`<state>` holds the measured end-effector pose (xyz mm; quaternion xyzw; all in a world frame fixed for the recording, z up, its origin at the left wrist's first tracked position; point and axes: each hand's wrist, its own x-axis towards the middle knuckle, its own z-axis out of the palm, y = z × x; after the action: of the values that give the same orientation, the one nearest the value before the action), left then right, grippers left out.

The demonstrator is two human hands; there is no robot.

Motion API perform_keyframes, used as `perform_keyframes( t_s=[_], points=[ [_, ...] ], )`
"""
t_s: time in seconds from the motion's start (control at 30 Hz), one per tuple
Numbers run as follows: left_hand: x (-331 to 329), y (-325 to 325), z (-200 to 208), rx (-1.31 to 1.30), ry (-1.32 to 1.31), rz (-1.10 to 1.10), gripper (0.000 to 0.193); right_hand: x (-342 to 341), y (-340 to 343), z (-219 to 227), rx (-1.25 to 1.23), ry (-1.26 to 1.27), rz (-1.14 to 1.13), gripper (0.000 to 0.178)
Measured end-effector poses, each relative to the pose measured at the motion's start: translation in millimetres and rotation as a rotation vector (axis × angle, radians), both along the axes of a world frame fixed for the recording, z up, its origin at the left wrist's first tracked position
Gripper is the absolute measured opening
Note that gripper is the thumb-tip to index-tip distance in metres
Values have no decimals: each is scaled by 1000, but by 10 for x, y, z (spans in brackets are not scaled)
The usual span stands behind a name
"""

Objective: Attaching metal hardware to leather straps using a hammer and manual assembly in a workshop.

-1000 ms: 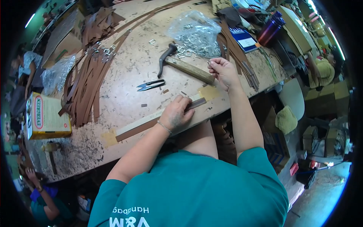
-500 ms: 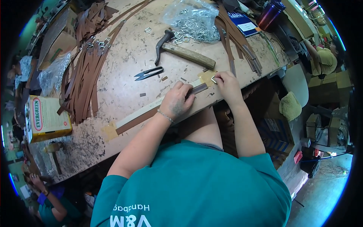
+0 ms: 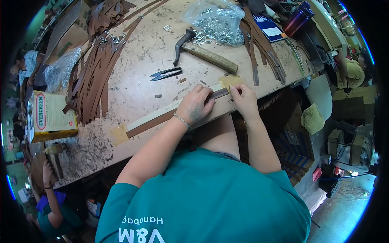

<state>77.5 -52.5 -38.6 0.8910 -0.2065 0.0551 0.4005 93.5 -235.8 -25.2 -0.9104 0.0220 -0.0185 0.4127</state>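
A brown leather strap (image 3: 153, 125) lies along a pale ruler-like strip (image 3: 150, 117) taped near the table's front edge. My left hand (image 3: 196, 107) rests over the strap, fingers curled and pressing it down, thumb bent toward me. At the strap's right end, its darker grey-brown face (image 3: 221, 93) shows. My right hand (image 3: 245, 101) pinches a small metal buckle ring right at that end; the fingers now hide most of the ring. Beyond my hands lie black thread snips (image 3: 167, 74) and a wooden-handled hammer (image 3: 210, 58).
A plastic bag of metal rings (image 3: 221, 26) sits at the back. Brown leather straps (image 3: 97, 77) pile up at left, beside a glue can (image 3: 54, 117). More straps (image 3: 263, 48), a blue booklet (image 3: 268, 29) and a tumbler (image 3: 298, 19) stand at right. A co-worker's arm (image 3: 52, 194) shows at lower left.
My right hand has brought the metal ring left to the strap's end, and its fingers now cover most of it. The left hand stays on the strap. The view has shifted slightly.
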Motion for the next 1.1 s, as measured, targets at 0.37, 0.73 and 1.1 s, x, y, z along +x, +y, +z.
perform_keyframes(
  t_s=[0.37, 0.73, 1.1],
  points=[
    [2, -10, 9, 23, -8, -14, 23, -34, 11, 118, 1018, 441, -115, 11],
    [-2, -12, -1, 12, -29, -17, 23, 60, 25, 39, 856, 389, -134, 18],
    [2, -11, -13, -6, -27, -31, 23, 105, 63, 64, 462, 390, 70, 19]
  ],
)
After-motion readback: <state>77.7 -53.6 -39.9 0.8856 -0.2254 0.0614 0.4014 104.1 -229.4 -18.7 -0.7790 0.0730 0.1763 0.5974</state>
